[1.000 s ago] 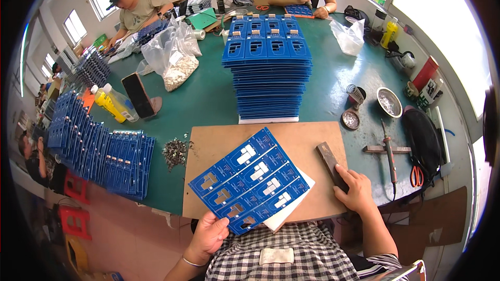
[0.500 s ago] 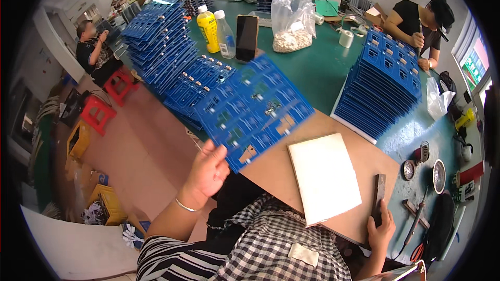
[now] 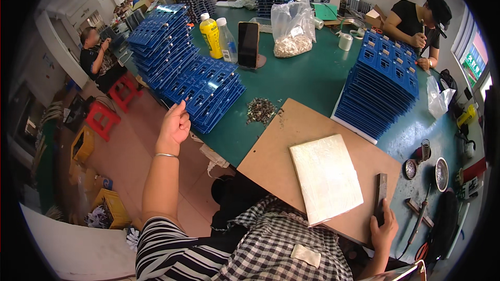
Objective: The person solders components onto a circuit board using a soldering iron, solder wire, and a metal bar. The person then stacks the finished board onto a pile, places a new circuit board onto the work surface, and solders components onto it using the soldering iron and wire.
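My left hand (image 3: 175,125) is closed, its fingertips at the near left edge of the top blue circuit board panel (image 3: 211,87) on a low, uneven stack. A taller leaning stack of blue panels (image 3: 156,39) rises just behind. At the lower right, my right hand (image 3: 384,226) grips the near end of a dark flat bar (image 3: 382,190), which rests along the edge of a brown board (image 3: 271,148). Between my hands, a cream-coloured rectangular pad (image 3: 326,177) lies on that board. Beside the low stack sits a small heap of metal bits (image 3: 260,110).
Another tall stack of blue panels (image 3: 377,83) stands on the right. Two bottles (image 3: 211,36), a propped phone (image 3: 248,44) and a bag of small pale parts (image 3: 293,36) stand farther back. A soldering iron (image 3: 420,218) lies at right. A co-worker (image 3: 416,28) sits at far right.
The panel my left hand held up over the brown board has moved left onto the low stack, uncovering the metal bits. My right hand and the bar have barely moved.
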Demonstrator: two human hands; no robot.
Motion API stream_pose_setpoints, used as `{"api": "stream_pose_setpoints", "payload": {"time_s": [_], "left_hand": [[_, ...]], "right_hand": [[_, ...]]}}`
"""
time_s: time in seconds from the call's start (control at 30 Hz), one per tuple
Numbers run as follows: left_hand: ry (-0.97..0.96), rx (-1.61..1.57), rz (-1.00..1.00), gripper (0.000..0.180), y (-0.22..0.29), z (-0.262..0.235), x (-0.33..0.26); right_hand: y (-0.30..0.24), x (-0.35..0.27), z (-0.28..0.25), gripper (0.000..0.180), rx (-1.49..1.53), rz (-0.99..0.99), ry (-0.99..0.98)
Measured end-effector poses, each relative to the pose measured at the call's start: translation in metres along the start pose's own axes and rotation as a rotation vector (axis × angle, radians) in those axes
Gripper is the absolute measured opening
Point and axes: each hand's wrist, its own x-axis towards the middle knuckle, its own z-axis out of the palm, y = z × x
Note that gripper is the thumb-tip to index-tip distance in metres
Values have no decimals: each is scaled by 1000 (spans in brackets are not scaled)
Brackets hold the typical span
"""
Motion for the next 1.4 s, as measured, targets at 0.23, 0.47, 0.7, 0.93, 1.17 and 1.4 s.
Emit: {"api": "stream_pose_setpoints", "payload": {"time_s": [0.23, 0.47, 0.7, 0.93, 1.17, 1.4], "left_hand": [[43, 176, 83, 14, -3, -7, -3], [96, 436, 149, 22, -8, 3, -21], [287, 317, 207, 52, -10, 0, -35], [-29, 144, 265, 50, -41, -6, -88], [-130, 12, 732, 58, 21, 42, -140], [-448, 20, 1183, 55, 118, 95, -197]], "right_hand": [[-3, 3, -1, 65, 1, -27, 6], [-12, 4, -8, 64, -101, 61, -56], [-81, 26, -14, 78, -158, -349, -115], [-132, 32, 30, 89, -169, -576, -385], [-121, -1, 46, 78, -274, -676, -218], [-97, -11, 47, 61, 26, -819, -19]]}}
